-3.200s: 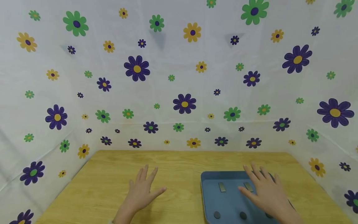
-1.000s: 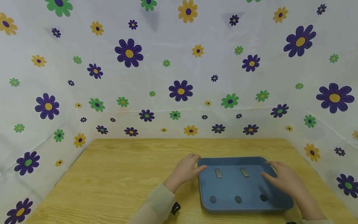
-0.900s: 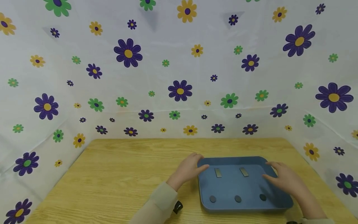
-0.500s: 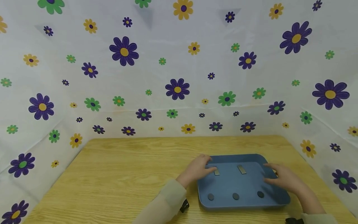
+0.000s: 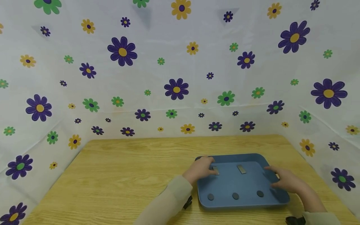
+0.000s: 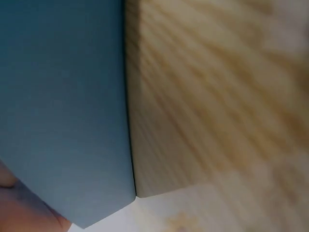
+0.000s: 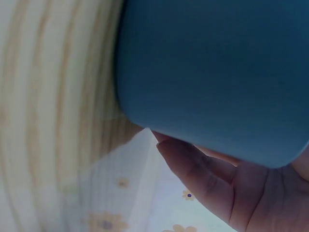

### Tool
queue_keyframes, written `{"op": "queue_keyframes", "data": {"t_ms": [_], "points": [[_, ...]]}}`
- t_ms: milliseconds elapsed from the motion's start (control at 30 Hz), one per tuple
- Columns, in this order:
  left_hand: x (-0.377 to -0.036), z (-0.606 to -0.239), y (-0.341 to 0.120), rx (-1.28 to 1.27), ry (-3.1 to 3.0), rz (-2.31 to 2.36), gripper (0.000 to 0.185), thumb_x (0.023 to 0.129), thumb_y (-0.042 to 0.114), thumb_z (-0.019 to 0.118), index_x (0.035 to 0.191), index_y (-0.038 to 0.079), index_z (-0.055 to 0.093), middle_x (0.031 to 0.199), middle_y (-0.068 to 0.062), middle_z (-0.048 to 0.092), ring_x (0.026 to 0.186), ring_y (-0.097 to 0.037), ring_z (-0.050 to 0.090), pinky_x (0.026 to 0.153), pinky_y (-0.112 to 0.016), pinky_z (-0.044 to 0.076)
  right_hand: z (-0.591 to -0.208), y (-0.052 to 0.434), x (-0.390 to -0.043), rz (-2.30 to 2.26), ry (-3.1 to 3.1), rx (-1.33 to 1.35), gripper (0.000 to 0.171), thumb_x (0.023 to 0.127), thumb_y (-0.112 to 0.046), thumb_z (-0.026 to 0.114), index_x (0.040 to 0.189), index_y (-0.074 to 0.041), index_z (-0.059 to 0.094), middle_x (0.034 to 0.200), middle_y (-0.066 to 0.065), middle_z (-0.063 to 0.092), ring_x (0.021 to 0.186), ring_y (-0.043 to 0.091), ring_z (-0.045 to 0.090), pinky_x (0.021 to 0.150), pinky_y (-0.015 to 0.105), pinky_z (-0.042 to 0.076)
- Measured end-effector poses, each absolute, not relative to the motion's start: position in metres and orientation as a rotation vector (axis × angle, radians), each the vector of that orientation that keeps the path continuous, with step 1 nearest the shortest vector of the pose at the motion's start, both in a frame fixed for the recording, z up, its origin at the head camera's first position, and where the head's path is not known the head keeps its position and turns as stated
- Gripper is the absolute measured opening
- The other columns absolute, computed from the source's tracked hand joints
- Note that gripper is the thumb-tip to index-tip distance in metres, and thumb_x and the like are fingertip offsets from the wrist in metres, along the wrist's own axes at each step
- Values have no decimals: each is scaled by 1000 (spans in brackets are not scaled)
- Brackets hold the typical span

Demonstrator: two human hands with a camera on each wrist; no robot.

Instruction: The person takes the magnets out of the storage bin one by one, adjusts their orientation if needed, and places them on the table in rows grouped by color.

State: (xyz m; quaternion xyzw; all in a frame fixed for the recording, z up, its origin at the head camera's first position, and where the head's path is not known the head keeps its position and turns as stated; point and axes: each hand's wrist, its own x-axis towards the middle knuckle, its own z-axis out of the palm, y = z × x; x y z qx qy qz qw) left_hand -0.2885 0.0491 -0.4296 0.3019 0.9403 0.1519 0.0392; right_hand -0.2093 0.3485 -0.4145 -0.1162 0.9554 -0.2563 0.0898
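Both my hands grip the blue tray (image 5: 225, 184) by its sides.
Left hand (image 5: 200, 168) and right hand (image 5: 287, 181) curl over opposite rims; its long axis runs between them, holding two bars (image 5: 241, 169) and three discs (image 5: 235, 196).

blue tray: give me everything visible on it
The blue tray is a shallow rectangle with rounded corners and a low raised rim, matte, plastic by the look. It sits on the wooden table, right of centre. Inside lie two grey bars near the far side and three dark discs along the near side. The left hand grips its far-left corner; the right hand grips its right rim.
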Motion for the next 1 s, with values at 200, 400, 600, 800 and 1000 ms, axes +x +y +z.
{"op": "queue_keyframes", "data": {"t_ms": [200,400,600,800,1000], "points": [[-291,-434,55,896,2872,364,50,76,41,67,116,12,57,109,-1,57,97,-13,54,77,-25,45,-416,350,-209,-797,2830,-353,66,66,-3,74,122,13,41,119,39,37,100,52,42,67,42,47],[-293,-437,59,890,2877,307,49,75,41,67,113,11,59,107,-2,56,93,-12,54,74,-25,45,-416,353,-210,-865,2784,-354,67,67,3,70,124,14,37,120,40,35,101,52,41,66,39,46],[-291,-433,61,911,2883,258,37,75,39,68,97,10,64,94,-3,56,72,-10,51,60,-23,43,-416,355,-210,-878,2768,-330,67,66,5,68,125,14,37,120,40,36,103,53,39,68,41,45],[-290,-431,62,939,2885,184,28,76,38,68,87,13,65,86,-1,52,64,-10,45,54,-22,39,-417,355,-208,-929,2732,-309,65,66,8,65,124,15,38,120,40,36,105,54,37,59,33,44],[-291,-430,63,940,2881,154,25,76,37,68,88,15,65,86,0,51,71,-12,45,58,-24,39,-415,356,-207,-941,2724,-316,62,66,9,64,122,15,38,119,41,35,105,56,36,57,30,43]]}}
